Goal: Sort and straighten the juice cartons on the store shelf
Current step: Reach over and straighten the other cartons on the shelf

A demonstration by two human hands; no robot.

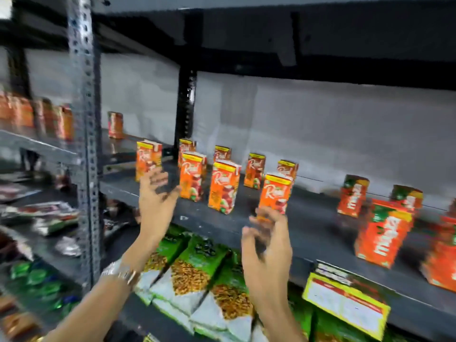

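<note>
Several orange Real juice cartons [223,187] stand upright and scattered on the dark shelf [308,225]. One more carton [148,160] stands at the left end and another [275,193] nearer the front. Red Maaza cartons [383,233] stand at the right, some at a skewed angle. My left hand [155,203] is raised in front of the left carton with fingers loosely spread, holding nothing. My right hand [267,245] hangs just below the front carton, fingers loosely curled and blurred, with nothing in it.
A perforated metal upright [85,134] stands at the left, with more orange cartons [37,117] on the neighbouring shelf. Green snack packets [197,267] fill the shelf below. A yellow price label [345,304] hangs from the shelf edge at the lower right.
</note>
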